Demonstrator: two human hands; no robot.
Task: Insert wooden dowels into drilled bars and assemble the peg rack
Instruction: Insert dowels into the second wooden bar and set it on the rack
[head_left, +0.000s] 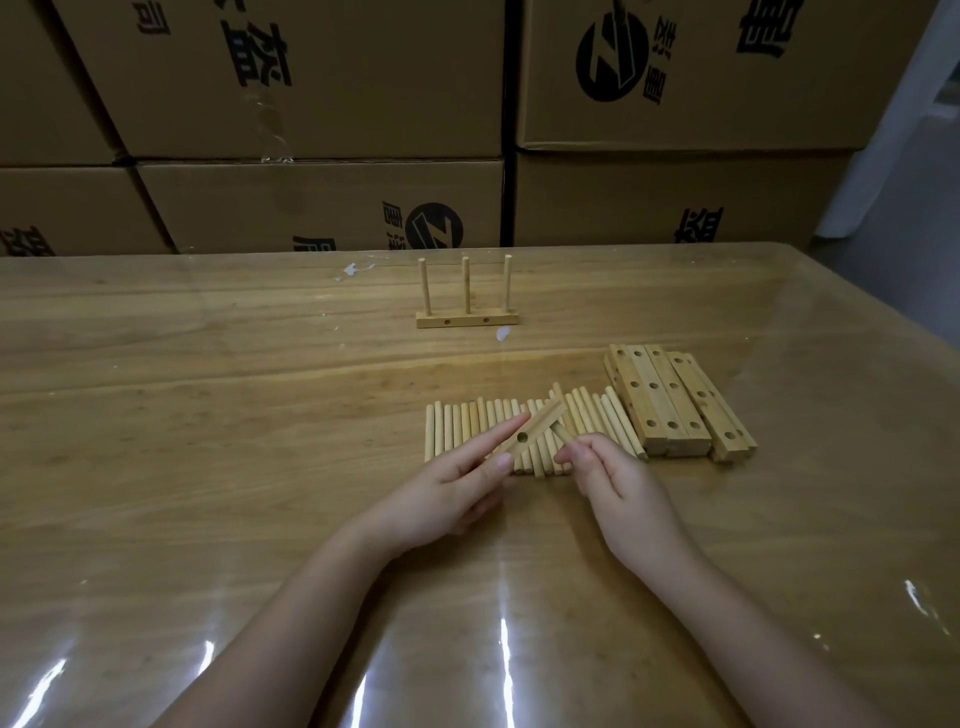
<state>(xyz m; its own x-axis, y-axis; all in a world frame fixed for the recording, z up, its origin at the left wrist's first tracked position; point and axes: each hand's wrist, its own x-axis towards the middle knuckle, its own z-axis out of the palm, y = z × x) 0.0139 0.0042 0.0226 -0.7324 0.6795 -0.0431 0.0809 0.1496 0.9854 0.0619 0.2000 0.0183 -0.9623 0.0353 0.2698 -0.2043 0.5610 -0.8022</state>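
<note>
At a workbench, a person fits a peg into a rack piece: the left hand (457, 488) pinches a drilled bar (540, 421) between thumb and outstretched forefinger, holding it tilted above the table (208, 415), while the right hand (608, 478) grips a dowel (562, 434) in curled fingertips, its tip against the bar's side. The insertion step appears under way, with one hole in the bar open; the next move would likely call for lining the dowel square with a hole and pressing it home. Just beneath the hands lies a row of loose dowels (467, 431), and at 2 o'clock from them sits a stack of bars (675, 405). At 12 o'clock, well apart, stands a finished bar (466, 318) with three upright pegs. Cardboard boxes (311, 78) are stacked behind the table, all closed, so their contents cannot be told.
</note>
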